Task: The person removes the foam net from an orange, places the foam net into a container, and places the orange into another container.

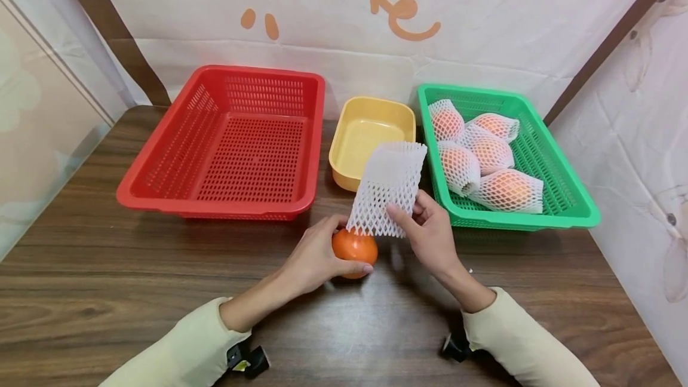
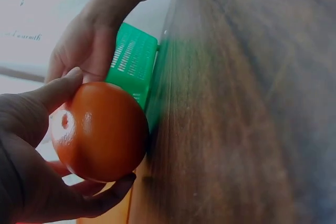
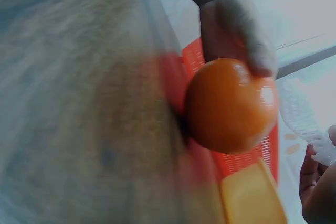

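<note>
My left hand (image 1: 317, 255) grips a shiny, round orange (image 1: 355, 251) low over the table, thumb on the near side and fingers behind it. In the left wrist view the orange (image 2: 102, 132) shows a small dimple facing the thumb side. A white foam net sleeve (image 1: 388, 187) is pinched between the thumb and fingers of my right hand (image 1: 430, 235). The sleeve looks flat, and its lower edge overlaps the top of the orange in the head view. In the right wrist view, the sleeve (image 3: 302, 111) shows only partly at the right edge.
A red basket (image 1: 309, 193) stands at the back left, with a yellow bin (image 1: 344, 181) at back centre. At the right, a green basket (image 1: 570, 214) holds several net-wrapped fruits (image 1: 491, 154). Behind them hangs a printed cloth (image 1: 484, 22). The wooden table (image 1: 134, 291) reaches toward me.
</note>
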The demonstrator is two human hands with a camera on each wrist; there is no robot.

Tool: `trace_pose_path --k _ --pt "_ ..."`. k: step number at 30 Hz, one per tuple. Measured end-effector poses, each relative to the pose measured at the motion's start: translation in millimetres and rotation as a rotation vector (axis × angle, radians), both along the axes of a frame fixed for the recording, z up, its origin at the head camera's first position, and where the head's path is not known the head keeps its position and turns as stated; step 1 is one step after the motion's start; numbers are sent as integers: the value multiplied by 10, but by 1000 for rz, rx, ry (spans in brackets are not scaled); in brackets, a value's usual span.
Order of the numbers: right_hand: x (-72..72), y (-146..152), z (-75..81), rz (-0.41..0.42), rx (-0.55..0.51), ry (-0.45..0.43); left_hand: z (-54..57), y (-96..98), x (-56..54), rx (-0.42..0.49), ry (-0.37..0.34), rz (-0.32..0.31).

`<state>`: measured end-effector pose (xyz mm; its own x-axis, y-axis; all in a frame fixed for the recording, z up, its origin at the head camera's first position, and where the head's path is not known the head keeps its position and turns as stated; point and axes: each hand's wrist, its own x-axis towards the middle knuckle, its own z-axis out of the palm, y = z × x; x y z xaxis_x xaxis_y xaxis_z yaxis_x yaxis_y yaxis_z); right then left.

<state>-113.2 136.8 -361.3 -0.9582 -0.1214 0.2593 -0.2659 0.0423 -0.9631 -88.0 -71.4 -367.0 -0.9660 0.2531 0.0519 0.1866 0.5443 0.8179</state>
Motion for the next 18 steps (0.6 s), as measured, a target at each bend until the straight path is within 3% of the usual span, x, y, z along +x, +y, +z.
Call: trace_pose_path --k 5,11,14,18 --pt "-15 75 171 -5 58 3 44 -35 78 44 8 -4" --pt "-177 169 433 -1 188 58 224 -91 192 162 41 -72" --pt "-288 190 522 -13 196 46 332 -134 213 221 60 -94" --pt "-424 193 611 -4 130 6 485 -215 199 263 101 -90"
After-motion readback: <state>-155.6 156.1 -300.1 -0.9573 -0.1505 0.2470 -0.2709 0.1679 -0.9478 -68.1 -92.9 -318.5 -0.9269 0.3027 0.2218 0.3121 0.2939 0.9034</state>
